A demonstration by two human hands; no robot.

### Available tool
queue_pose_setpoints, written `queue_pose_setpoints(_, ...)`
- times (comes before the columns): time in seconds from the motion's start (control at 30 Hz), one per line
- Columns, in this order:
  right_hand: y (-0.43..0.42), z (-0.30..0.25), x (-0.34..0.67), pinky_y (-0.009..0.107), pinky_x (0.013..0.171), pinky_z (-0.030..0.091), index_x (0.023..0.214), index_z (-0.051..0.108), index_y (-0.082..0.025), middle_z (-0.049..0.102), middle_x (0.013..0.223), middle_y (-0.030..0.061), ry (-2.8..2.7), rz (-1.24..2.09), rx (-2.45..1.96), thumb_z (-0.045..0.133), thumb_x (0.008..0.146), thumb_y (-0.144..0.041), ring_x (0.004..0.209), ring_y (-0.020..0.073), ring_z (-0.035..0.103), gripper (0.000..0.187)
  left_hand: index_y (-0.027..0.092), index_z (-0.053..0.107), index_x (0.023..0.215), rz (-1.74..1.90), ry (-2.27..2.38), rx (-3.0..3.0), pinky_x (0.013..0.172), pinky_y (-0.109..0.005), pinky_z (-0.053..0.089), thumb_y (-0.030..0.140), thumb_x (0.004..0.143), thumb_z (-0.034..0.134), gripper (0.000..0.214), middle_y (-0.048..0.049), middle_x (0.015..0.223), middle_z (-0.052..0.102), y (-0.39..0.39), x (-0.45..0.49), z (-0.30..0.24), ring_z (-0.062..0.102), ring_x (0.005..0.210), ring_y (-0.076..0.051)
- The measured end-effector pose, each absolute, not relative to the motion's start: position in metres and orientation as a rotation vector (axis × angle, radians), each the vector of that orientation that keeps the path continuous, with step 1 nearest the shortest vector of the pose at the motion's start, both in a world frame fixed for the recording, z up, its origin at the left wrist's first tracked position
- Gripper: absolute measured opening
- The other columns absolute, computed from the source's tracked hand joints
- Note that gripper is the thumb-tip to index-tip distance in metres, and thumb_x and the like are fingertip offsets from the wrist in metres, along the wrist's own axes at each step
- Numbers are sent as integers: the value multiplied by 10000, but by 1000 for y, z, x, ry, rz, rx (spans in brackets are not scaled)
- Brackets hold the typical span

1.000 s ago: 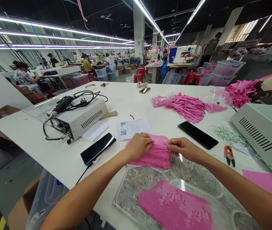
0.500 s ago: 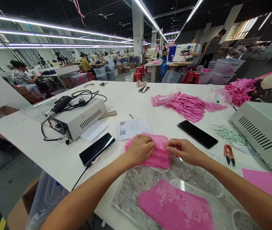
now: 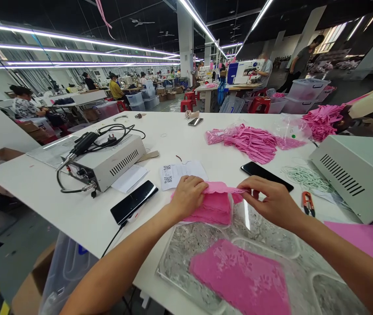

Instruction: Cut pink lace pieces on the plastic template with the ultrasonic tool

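A stack of pink lace fabric pieces (image 3: 210,210) lies at the far edge of a clear plastic box lid (image 3: 176,253). My left hand (image 3: 189,197) rests on the stack's left side, fingers closed over the upper pieces. Between thumb and fingers, my right hand (image 3: 266,199) pinches the right corner of a top piece, which is stretched up off the stack. Closer to me, another pink lace piece (image 3: 238,275) lies flat on the lid; whether it is one layer or more I cannot tell.
Around the hands lie a black phone (image 3: 134,202), a second phone (image 3: 268,175), a printed paper (image 3: 183,173) and orange thread snips (image 3: 308,204). Grey machine boxes (image 3: 114,162) stand left and right. Pink straps (image 3: 255,142) and green thread (image 3: 307,178) lie farther back. Co-workers sit in the background.
My right hand has moved right and slightly up, drawing out the corner of a top pink piece. My left hand has shifted slightly left and up on the stack.
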State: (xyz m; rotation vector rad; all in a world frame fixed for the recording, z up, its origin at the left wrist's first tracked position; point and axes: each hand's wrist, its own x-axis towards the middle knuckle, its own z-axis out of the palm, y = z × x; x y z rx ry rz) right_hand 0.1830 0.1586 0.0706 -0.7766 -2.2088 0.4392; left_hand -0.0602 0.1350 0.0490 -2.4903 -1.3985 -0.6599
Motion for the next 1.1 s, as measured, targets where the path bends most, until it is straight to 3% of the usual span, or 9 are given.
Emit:
queue_pose_setpoints(0.1, 124, 73, 209, 211, 455, 431, 917, 603, -233, 637, 809, 38, -2244, 280, -693, 503, 907, -163, 620, 122, 574, 123, 164, 625, 998, -699, -1282, -2532, 847, -388, 435, 62, 880, 445, 238, -77, 960, 679, 119, -65, 52, 608, 915, -201)
queue_pose_setpoints(0.2, 86, 60, 235, 221, 536, 489, 988, 591, -225, 633, 815, 50, -2348, 93, -606, 489, 913, -101, 666, 130, 606, 177, 182, 610, 1024, -699, -1067, -2653, 907, -381, 422, 79, 920, 440, 224, -56, 972, 684, 88, -66, 44, 606, 960, -181)
queue_pose_setpoints(0.5, 59, 51, 268, 229, 532, 522, 1041, 611, -244, 648, 822, 49, -2410, 30, -681, 487, 904, -100, 669, 148, 632, 234, 129, 589, 1057, -745, -829, -2713, 897, -406, 444, 46, 933, 434, 215, -85, 983, 688, 66, -55, 36, 613, 949, -196)
queue_pose_setpoints(0.7, 31, 34, 272, 276, 682, 570, 1098, 625, -271, 686, 901, 46, -2599, 145, -538, 499, 894, -151, 818, 201, 672, 268, 149, 614, 1095, -372, -636, -2980, 1073, -468, 333, 100, 905, 471, 243, -97, 1079, 672, 43, -67, 36, 583, 1067, -213)
queue_pose_setpoints(0.87, 72, 33, 239, 228, 590, 535, 1047, 601, -255, 651, 860, 47, -2380, 349, -688, 472, 918, -122, 733, 151, 651, 226, 155, 629, 1112, -614, -1012, -2853, 1001, -423, 420, 81, 894, 449, 292, -108, 1151, 656, 61, -71, 31, 581, 1105, -217)
queue_pose_setpoints(1.1, 150, 29, 169, 359, 698, 531, 971, 632, -204, 644, 989, 98, -2371, 395, -773, 514, 873, -222, 855, 223, 625, 155, 177, 679, 1049, -735, -1368, -2677, 931, -441, 468, 204, 893, 583, 185, -103, 1119, 667, 119, -78, 30, 611, 1050, -234)
